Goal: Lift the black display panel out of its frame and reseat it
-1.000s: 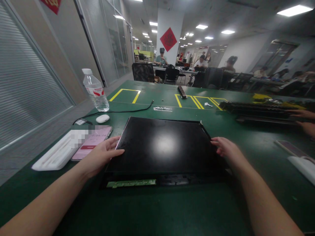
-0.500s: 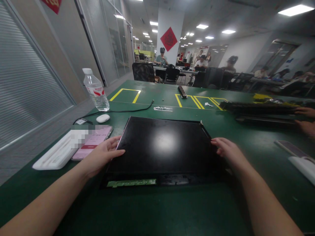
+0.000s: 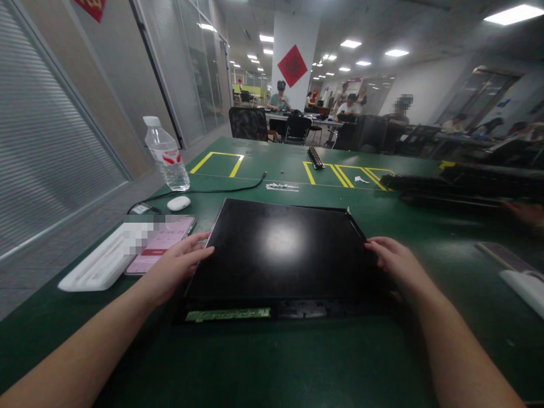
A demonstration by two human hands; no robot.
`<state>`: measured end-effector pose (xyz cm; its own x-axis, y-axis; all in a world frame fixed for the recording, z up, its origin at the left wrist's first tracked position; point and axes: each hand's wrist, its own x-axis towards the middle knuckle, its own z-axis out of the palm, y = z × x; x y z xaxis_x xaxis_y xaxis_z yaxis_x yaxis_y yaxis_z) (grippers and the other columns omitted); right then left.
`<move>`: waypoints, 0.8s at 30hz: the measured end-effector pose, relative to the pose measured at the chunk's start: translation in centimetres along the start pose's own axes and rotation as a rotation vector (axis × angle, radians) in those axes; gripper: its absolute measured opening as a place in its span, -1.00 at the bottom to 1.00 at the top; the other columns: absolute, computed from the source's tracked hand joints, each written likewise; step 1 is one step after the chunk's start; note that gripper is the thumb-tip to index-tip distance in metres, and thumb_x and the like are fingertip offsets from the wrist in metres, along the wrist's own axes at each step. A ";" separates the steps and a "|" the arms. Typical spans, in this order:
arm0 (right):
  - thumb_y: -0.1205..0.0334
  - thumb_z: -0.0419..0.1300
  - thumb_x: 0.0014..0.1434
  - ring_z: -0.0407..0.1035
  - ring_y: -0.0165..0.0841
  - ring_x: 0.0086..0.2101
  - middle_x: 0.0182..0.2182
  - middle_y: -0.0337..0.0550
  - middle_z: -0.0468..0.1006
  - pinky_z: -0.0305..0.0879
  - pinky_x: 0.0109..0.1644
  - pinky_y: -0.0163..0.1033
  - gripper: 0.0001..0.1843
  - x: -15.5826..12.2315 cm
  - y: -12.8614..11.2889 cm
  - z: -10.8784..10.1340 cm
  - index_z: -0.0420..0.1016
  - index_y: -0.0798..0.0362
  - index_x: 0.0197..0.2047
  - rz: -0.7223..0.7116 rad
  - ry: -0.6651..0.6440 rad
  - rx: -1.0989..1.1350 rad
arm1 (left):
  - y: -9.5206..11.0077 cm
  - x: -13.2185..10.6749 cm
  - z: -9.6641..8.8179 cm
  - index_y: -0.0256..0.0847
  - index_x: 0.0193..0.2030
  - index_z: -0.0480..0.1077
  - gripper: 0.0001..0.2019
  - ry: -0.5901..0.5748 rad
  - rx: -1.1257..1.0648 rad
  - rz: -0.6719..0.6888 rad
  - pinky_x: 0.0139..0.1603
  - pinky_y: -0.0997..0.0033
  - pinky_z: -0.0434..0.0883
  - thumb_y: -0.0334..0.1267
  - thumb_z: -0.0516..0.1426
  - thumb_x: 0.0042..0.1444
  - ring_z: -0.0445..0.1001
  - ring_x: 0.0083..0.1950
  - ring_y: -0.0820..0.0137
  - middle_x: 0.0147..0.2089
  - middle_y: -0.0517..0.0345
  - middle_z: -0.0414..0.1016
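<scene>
A black LCD screen panel [image 3: 255, 255] lies in front of me, glossy, with a ceiling light mirrored in it. Beneath it sits a black frame [image 3: 297, 309], showing along the near side and at the far right corner. A thin green circuit board [image 3: 229, 314] runs along that near strip, left of its middle. My left hand [image 3: 185, 262] grips the panel's left edge, thumb on top and fingers at the side. On the opposite side my right hand [image 3: 393, 258] pinches the right edge; whether it holds the panel or the frame there is hard to tell.
Left on the green table [image 3: 272, 362] are a phone [image 3: 159, 249], a white case [image 3: 93, 263], a small white oval item [image 3: 178, 203], a water bottle [image 3: 168, 158] and a black cable [image 3: 221, 189]. Blurred black parts [image 3: 459, 184] and another person's hand [image 3: 527, 211] are at right.
My left hand's thumb has moved slightly up along the panel's left edge. The other person's hand and the dark parts at right have shifted. The panel itself stays nearly in place.
</scene>
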<state>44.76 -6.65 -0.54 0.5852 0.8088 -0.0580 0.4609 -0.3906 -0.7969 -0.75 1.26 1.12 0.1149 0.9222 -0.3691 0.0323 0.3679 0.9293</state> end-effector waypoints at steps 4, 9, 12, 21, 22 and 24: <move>-0.17 0.32 0.07 0.33 -0.31 -0.49 -0.43 -0.18 0.60 0.27 -0.40 -0.17 -0.57 0.2 0.3 -0.1 0.66 -0.06 -0.12 -0.008 0.016 -0.015 | -0.3 0.4 -0.6 0.00 0.12 0.58 -0.46 0.018 0.044 0.044 0.01 0.16 0.66 -0.11 0.47 -0.06 0.71 0.11 0.01 0.06 0.04 0.76; -0.16 0.27 0.10 0.32 -0.31 -0.49 -0.35 -0.13 0.68 0.27 -0.43 -0.18 -0.61 0.5 0.6 -0.1 0.64 -0.07 -0.15 -0.023 0.016 -0.027 | -0.7 1.1 -1.3 -0.03 0.10 0.64 -0.38 0.056 0.224 0.218 0.30 -0.02 0.51 0.06 0.48 -0.16 0.55 0.33 -0.14 0.20 -0.04 0.70; -0.18 0.30 0.08 0.36 -0.29 -0.45 -0.28 -0.09 0.70 0.27 -0.44 -0.19 -0.57 0.7 0.8 -0.1 0.64 -0.06 -0.13 -0.014 0.026 -0.027 | -0.8 1.4 -1.6 -0.06 0.06 0.66 -0.35 0.114 0.359 0.308 0.44 -0.11 0.35 0.12 0.47 -0.22 0.38 0.46 -0.21 0.36 -0.06 0.57; -0.21 0.37 0.02 0.29 -0.29 -0.52 -0.55 -0.19 0.52 0.17 -0.48 -0.19 -0.55 0.8 1.1 0.0 0.65 -0.06 -0.16 0.035 0.025 -0.017 | -1.9 2.5 -1.9 -0.09 -0.05 0.66 -0.40 0.129 0.451 0.364 0.46 -0.16 0.31 0.15 0.43 -0.26 0.31 0.51 -0.19 0.42 -0.14 0.45; -0.20 0.38 0.01 0.28 -0.30 -0.52 -0.56 -0.20 0.51 0.18 -0.47 -0.19 -0.56 0.8 1.1 0.0 0.65 -0.06 -0.17 0.032 0.025 -0.013 | -2.0 2.6 -1.9 -0.10 -0.06 0.67 -0.40 0.129 0.453 0.366 0.45 -0.16 0.33 0.15 0.43 -0.26 0.32 0.49 -0.20 0.41 -0.15 0.46; -0.19 0.40 -0.01 0.28 -0.30 -0.52 -0.55 -0.19 0.52 0.19 -0.47 -0.19 -0.57 0.8 1.0 0.0 0.65 -0.06 -0.21 0.023 0.027 -0.015 | -2.1 2.7 -1.9 -0.11 -0.08 0.67 -0.41 0.124 0.468 0.370 0.43 -0.16 0.35 0.15 0.43 -0.26 0.34 0.48 -0.21 0.39 -0.16 0.48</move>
<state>45.67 -6.43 -1.40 0.6133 0.7876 -0.0595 0.4574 -0.4156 -0.7862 -2.40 3.21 -1.86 0.0859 0.9963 0.0068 0.4487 -0.0447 0.8926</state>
